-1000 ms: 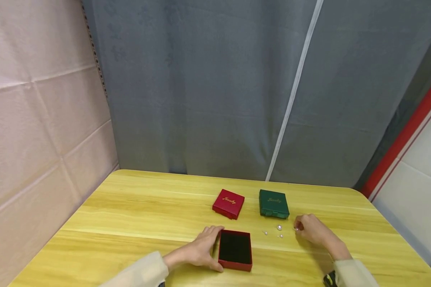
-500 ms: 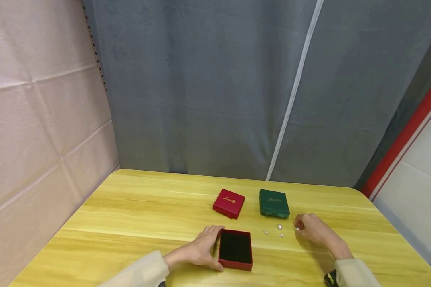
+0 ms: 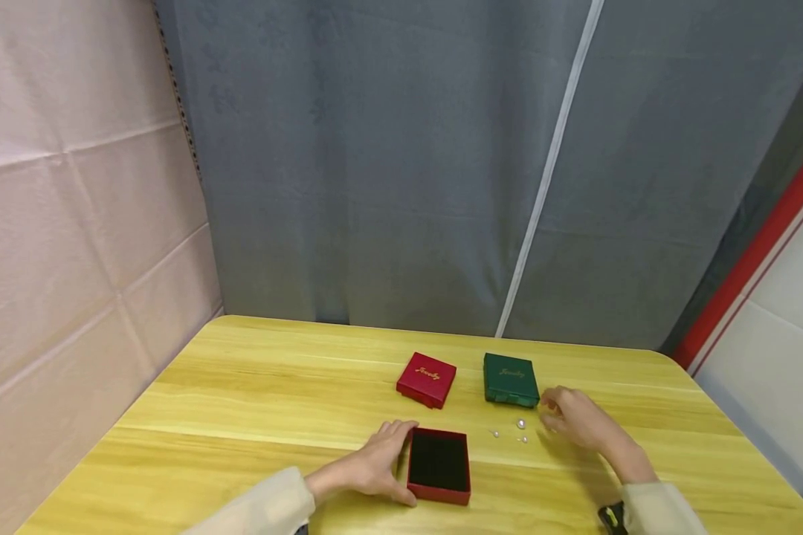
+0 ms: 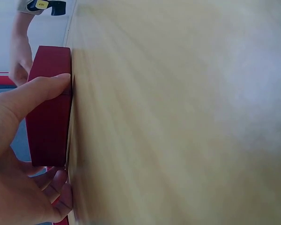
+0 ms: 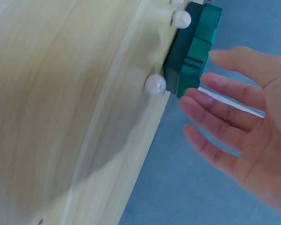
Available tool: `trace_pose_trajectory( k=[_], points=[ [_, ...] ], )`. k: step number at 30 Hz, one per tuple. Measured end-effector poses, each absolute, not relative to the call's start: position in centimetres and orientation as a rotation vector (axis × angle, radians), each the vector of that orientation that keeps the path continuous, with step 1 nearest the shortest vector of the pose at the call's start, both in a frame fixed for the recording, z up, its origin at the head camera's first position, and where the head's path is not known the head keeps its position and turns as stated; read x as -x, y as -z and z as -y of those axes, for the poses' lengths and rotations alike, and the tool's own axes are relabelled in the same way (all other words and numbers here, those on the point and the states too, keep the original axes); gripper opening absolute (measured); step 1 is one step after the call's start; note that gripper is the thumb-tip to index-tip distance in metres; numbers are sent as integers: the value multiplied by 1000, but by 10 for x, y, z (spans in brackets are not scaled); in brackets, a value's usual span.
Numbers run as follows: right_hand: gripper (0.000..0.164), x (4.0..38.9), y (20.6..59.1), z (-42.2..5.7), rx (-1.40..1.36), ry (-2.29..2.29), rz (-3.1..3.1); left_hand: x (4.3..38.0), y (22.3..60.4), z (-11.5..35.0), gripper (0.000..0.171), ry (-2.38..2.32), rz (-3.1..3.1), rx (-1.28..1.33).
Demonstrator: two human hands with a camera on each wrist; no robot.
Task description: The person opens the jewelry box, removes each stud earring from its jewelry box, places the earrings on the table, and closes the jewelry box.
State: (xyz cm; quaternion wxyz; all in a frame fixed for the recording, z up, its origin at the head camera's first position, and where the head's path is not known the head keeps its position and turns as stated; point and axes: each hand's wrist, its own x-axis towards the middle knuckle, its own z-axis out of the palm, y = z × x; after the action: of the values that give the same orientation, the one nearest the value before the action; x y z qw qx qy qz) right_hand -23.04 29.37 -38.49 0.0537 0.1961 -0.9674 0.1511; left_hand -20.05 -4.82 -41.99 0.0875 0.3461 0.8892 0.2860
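Observation:
My left hand holds a small red box base by its left side on the table, the thumb on the near wall and fingers at the far end. A black pad lines its inside. My right hand hovers with parted fingers beside a pearl earring on the table, holding nothing. In the head view that earring is hidden by the hand. Left of the right hand lie a larger pearl and two small pearl earrings, one nearer and one farther left.
A red lid marked "Jewelry" lies behind the box base. To its right, a green jewelry box stands just behind the pearls. The yellow wooden table ends at a grey curtain.
The right hand has risen slightly away from the table, and the pearl seen at its fingertips earlier is now covered in the head view. The left hand stays on the red box base.

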Motion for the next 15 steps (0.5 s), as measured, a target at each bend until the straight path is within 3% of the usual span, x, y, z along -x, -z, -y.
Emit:
trace_pose_trajectory(
  k=[15],
  points=[
    [22,245,379,-248,-743,-542,2699,201,420,48,97,-862,-2638,-1020]
  ],
)
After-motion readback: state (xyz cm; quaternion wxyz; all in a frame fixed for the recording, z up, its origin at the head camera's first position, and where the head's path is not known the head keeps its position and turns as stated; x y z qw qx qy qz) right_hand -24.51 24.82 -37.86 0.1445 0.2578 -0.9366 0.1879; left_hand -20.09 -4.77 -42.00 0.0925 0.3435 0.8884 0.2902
